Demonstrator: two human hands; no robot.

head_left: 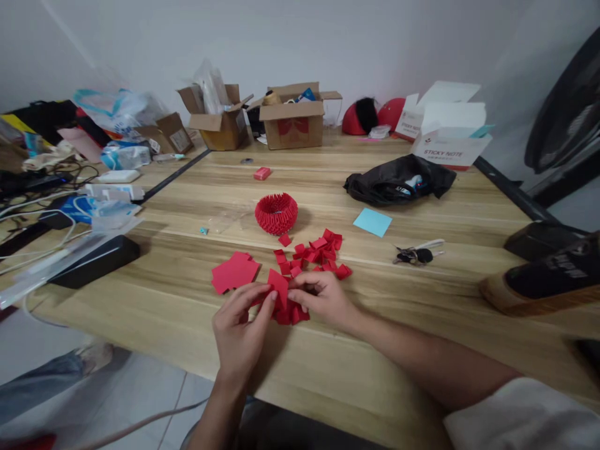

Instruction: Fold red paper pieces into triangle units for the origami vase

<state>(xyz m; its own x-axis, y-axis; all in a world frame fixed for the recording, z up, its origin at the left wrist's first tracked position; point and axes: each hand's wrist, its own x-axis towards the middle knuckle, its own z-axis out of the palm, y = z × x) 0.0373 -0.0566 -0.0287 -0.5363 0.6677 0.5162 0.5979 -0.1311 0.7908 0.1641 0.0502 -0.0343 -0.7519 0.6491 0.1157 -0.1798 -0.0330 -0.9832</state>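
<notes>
Between my two hands is a piece of red paper, upright over a heap of red paper pieces. My left hand pinches its left side between thumb and fingers. At its right edge, my right hand has thumb and fingertips pressed together on it. A stack of larger red paper sheets lies just left of my hands. Beyond them are many small folded red pieces. Farther back stands a round red bowl built of folded paper pieces.
A small red packet, a blue paper sheet, keys and a black bag lie on the wooden table. Cardboard boxes and a sticky note box line the back. Cables and a black case are at left.
</notes>
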